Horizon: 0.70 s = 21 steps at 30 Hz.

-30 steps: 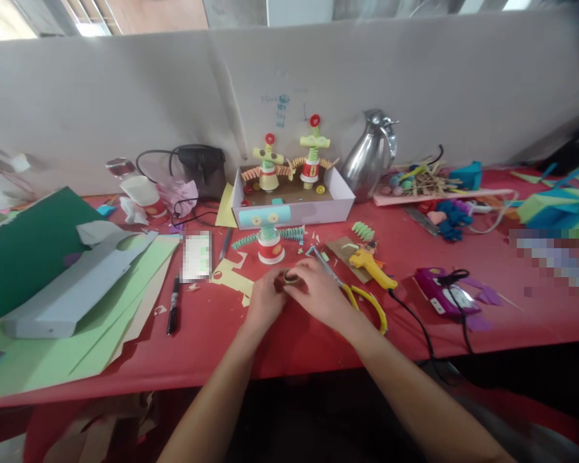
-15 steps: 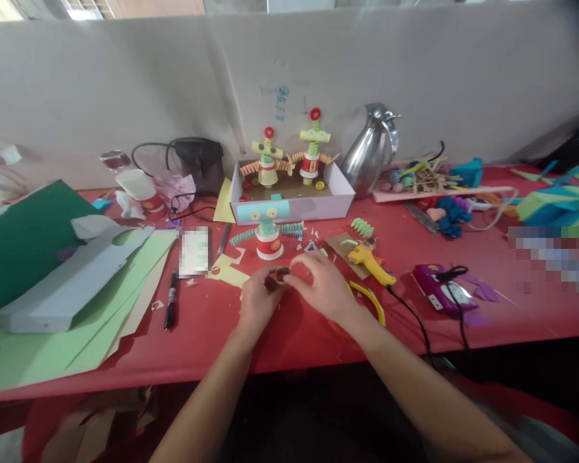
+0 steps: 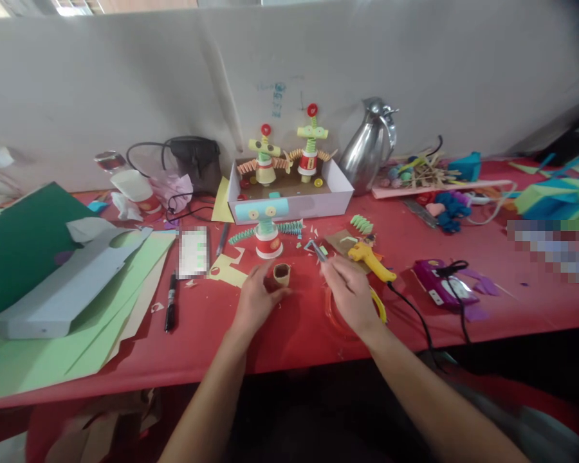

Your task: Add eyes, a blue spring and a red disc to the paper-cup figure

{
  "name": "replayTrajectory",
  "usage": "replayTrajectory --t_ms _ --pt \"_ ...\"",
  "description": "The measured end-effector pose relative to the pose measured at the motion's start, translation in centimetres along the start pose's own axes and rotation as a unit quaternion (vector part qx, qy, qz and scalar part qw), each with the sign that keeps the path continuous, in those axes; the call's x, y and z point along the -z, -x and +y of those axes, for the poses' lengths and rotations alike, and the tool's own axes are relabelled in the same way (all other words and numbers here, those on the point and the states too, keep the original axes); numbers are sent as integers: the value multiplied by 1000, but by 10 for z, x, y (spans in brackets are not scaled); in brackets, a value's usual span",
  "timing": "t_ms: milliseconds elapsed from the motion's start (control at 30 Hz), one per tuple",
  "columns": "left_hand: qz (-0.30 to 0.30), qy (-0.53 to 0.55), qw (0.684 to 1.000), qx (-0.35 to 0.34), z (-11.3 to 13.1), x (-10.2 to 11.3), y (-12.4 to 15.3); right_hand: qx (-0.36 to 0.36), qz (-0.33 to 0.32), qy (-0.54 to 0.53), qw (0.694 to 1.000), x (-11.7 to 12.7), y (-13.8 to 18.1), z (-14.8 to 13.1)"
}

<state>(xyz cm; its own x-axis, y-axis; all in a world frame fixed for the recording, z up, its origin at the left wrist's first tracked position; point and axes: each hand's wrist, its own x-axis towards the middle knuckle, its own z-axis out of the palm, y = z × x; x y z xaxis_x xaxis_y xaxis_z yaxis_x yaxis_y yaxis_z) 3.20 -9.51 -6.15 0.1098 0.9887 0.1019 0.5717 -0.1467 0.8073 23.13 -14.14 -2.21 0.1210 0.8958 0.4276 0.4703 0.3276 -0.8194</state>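
One roll (image 3: 281, 274): short tan paper tube, open end up, standing on red table (image 3: 294, 337) near front edge, just in front of cup figure (image 3: 269, 240).

L hand (image 3: 255, 301): thumb one side, fingers the other, closed lightly round tube wall; roll upright.

R hand (image 3: 351, 294): just right of roll, not touching it. Fingers half-curled over scissors (image 3: 315, 249), blades poking out past fingertips, yellow handle behind palm. Whether it actually grips them: can't tell.

Glue gun (image 3: 367, 258) just beyond R hand, cord trailing off table edge.

Handling (est.): v. light, thin-walled, hollow; prob. crushes or goes oval w/ any real squeeze. Matt paper, not slippery. Seam not visible; may spring open if not stuck down.

Best hold: low on wall, opp. sides, thumb + a finger or two, light pressure; alt. a finger inside the bore for support. Avoid pinching rim. Looks easy to tip, so keep base flat on table.
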Motion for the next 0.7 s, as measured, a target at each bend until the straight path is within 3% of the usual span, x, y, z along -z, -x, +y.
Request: replayTrajectory --t_ms 200,300,400,533,633,700 --pt "27 -105 993 -53 9 22 6 50 -23 91 994 3 42 12" --pt "26 -134 986 -97 16 21 4 81 -20 96 992 8 58 13" --pt "-5 -97 988 -117 17 11 0 108 4 117 987 27 68 14" --pt "-11 112 993 -28 15 4 -2 99 57 183 976 59 75 23" --pt "15 351 932 84 19 9 1 52 86 196 975 70 81 28" --pt "-2 457 877 146 25 14 6 -5 55 160 986 66 84 26"
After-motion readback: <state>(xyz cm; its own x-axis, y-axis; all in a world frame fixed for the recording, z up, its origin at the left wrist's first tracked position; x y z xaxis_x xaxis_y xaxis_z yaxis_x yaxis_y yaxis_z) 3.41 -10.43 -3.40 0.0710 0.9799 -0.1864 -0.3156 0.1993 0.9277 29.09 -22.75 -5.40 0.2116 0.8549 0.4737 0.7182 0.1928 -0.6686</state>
